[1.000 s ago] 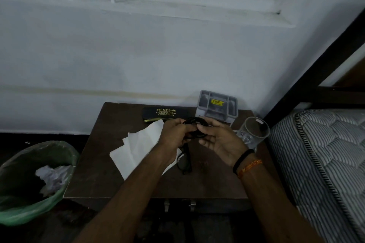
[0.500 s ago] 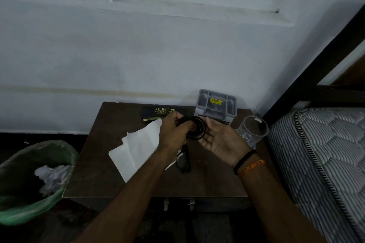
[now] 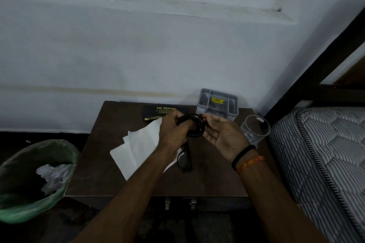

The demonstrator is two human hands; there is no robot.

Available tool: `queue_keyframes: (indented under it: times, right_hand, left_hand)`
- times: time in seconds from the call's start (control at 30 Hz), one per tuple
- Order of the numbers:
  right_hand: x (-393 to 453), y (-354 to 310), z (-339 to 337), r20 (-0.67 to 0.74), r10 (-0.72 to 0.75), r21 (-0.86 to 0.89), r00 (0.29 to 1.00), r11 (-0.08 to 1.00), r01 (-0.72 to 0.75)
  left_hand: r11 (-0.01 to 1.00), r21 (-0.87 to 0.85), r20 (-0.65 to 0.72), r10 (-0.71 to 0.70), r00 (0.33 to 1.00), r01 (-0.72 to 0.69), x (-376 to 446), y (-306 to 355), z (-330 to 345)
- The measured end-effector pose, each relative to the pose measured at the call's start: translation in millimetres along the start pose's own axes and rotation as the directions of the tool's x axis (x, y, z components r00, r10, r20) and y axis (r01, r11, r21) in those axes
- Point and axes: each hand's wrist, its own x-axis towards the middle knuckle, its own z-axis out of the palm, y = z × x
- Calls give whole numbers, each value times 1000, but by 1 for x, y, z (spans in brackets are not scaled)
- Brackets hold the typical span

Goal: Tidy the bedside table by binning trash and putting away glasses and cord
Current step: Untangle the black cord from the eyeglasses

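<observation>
Two hands are engaged above the bedside table (image 3: 94,179) — the cord-coiling step is judged in hand. The black cord (image 3: 194,127) is gripped by the curled left hand (image 3: 173,134); its end is pinched by the half-open right hand (image 3: 223,136). Glasses (image 3: 184,161) lie below, beside their case (image 3: 158,111); stowing the coil in the grey organiser (image 3: 217,104) is likely called for next.

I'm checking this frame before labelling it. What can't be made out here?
- Glasses: far half hidden under the left hand, head view.
- Case: small print too small; right end behind that hand.
- Cord: ends hidden by fingers.
- Organizer: compartments too dark.
</observation>
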Motion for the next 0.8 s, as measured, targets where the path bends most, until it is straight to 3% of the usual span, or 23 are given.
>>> queue_keyframes:
  times: [0.1, 0.27, 0.37, 0.53, 0.8]
  right_hand:
    - [-5, -1, -1, -25, -47, -95, 999, 994, 44]
    - [-19, -6, -7, 95, 14, -220, 995, 975, 7]
    - [-22, -3, -15, 54, 14, -258, 998, 966, 0]
    - [-22, 4, -27, -38, 34, -182, 999, 983, -41]
    - [-19, 17, -46, -136, 33, 2, 990, 999, -33]
  left_hand:
    - [999, 33, -18, -27, 999, 28, 0, -5, 3]
    - [989, 145, 2, -27, 1000, 26, 0, -10, 8]
    - [987, 147, 42, -72, 997, 65, -3, -11, 12]
    - [980, 147, 180, -162, 970, 137, -7, -7, 17]
    - [920, -141, 445, -272, 853, 367, -2, 5, 22]
